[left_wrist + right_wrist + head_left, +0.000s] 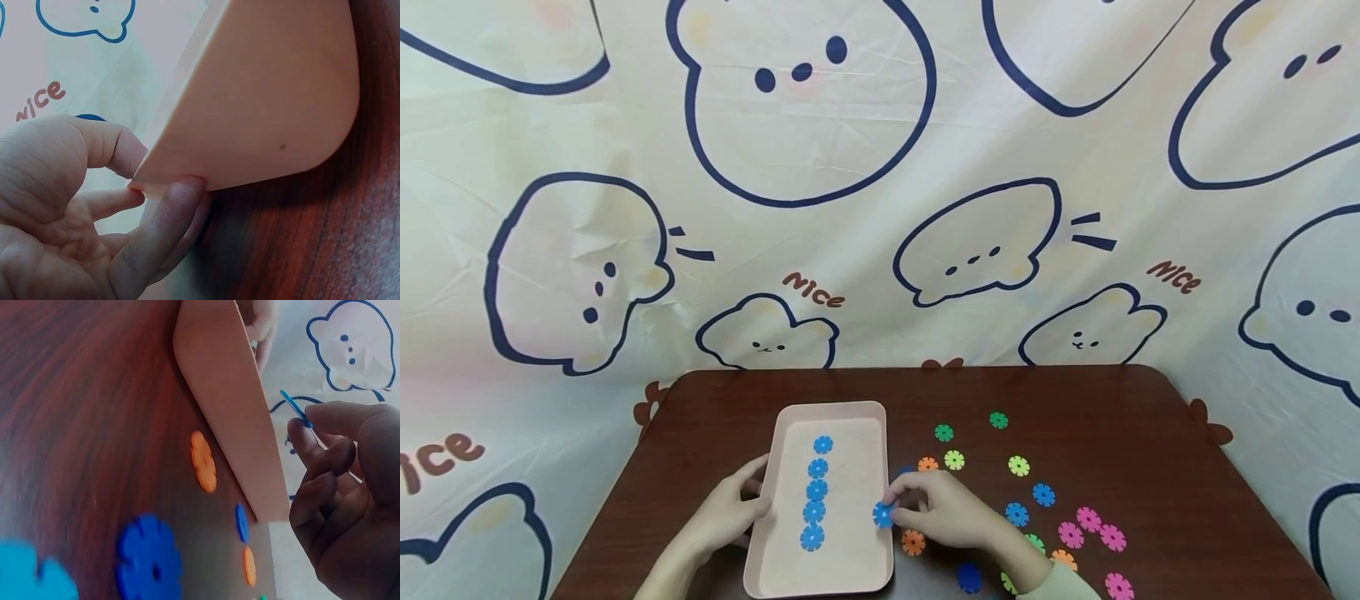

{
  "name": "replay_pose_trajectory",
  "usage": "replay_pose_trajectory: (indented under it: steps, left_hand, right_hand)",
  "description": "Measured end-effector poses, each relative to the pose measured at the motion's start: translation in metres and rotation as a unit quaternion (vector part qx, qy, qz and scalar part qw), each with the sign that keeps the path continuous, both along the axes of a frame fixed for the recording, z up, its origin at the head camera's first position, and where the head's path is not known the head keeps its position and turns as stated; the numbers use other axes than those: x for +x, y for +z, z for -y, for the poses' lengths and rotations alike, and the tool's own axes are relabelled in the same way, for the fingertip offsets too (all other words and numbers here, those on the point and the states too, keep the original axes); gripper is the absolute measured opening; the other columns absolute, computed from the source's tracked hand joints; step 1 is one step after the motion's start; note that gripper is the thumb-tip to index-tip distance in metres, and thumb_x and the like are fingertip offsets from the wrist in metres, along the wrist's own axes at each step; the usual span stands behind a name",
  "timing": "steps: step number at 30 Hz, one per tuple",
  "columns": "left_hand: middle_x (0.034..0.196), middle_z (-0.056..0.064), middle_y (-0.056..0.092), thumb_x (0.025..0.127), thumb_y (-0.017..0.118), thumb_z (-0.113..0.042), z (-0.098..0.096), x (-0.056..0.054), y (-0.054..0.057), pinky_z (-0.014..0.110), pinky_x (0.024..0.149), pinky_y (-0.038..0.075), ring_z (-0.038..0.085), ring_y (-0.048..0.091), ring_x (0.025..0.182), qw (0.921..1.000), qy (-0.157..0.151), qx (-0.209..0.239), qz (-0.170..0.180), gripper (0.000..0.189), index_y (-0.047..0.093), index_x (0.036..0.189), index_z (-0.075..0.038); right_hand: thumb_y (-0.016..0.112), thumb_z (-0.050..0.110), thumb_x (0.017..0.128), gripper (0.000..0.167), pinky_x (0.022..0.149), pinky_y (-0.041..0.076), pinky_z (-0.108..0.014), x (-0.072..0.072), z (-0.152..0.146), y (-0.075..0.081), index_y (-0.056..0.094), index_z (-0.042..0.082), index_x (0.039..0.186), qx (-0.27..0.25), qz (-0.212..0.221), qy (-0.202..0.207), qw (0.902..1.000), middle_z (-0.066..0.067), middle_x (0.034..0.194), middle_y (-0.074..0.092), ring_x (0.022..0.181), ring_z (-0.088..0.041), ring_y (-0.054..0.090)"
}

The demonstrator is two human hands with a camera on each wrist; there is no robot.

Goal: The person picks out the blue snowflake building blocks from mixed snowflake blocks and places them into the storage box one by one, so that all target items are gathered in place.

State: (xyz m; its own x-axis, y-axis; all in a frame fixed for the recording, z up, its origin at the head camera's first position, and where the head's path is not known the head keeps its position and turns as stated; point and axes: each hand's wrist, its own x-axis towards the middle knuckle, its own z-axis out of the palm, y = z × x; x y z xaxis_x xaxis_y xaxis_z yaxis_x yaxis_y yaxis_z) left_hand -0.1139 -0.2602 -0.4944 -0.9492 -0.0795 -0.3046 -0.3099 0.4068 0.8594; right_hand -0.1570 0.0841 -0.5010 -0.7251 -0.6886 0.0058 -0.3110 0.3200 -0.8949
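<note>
A pale pink rectangular tray (857,467) lies on the dark table, with a column of several light blue notched discs (815,511) down its middle. My left hand (727,510) grips the tray's left rim; in the left wrist view, thumb and fingers (165,219) pinch the tray wall (262,112). At the tray's right rim, my right hand (947,510) pinches one light blue notched disc (882,515) between thumb and fingertips. That disc (295,409) is seen nearly edge-on in the right wrist view, held above the rim.
Loose notched discs lie right of the tray: orange (913,542), dark blue (969,577), light blue (1043,494), pink (1088,519), yellow-green (1018,466) and green (998,420). My right forearm passes over some of them. A patterned cloth (865,250) hangs behind the table (1075,417).
</note>
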Motion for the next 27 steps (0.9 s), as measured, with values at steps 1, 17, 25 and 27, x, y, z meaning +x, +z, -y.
replay_pose_trajectory:
  steps: [1,17,25,27]
  left_hand:
    - [0.108,0.020,0.058,0.090,0.063,-0.002,0.000,0.000,0.000,0.049,0.054,0.061,0.027,0.069,0.078,1.0000,0.000,0.001,0.000,0.071,0.041,0.157,-0.003]
    - [0.108,0.020,0.058,0.090,0.063,-0.002,-0.002,0.000,0.000,0.048,0.054,0.061,0.027,0.069,0.078,1.0000,0.005,-0.001,-0.001,0.070,0.041,0.156,-0.002]
    - [0.108,0.020,0.059,0.090,0.063,-0.001,-0.002,0.000,0.000,0.048,0.054,0.061,0.027,0.070,0.078,1.0000,0.004,0.001,-0.004,0.070,0.041,0.156,-0.002]
    - [0.108,0.020,0.059,0.090,0.063,-0.001,-0.002,0.000,0.000,0.048,0.054,0.061,0.027,0.070,0.078,1.0000,0.003,0.002,-0.003,0.070,0.042,0.156,-0.002]
  right_hand:
    - [0.075,0.024,0.096,0.008,0.045,0.038,-0.021,0.000,0.004,-0.001,0.076,0.025,0.104,-0.001,0.001,-0.001,1.0000,0.010,0.096,0.073,0.048,-0.006,0.044]
    - [0.076,0.023,0.093,0.003,0.054,0.047,-0.018,0.007,0.039,-0.012,0.077,0.023,0.097,0.060,-0.054,0.051,0.9954,0.017,0.071,0.065,0.057,0.003,0.052]
    - [0.074,0.021,0.093,0.006,0.055,0.047,-0.017,0.008,0.042,-0.010,0.076,0.025,0.098,0.113,-0.108,0.062,0.9857,0.023,0.077,0.062,0.059,0.005,0.052]
    - [0.074,0.023,0.093,0.007,0.056,0.048,-0.018,0.008,0.040,-0.008,0.076,0.025,0.099,0.122,-0.117,0.064,0.9836,0.023,0.079,0.063,0.061,0.005,0.053]
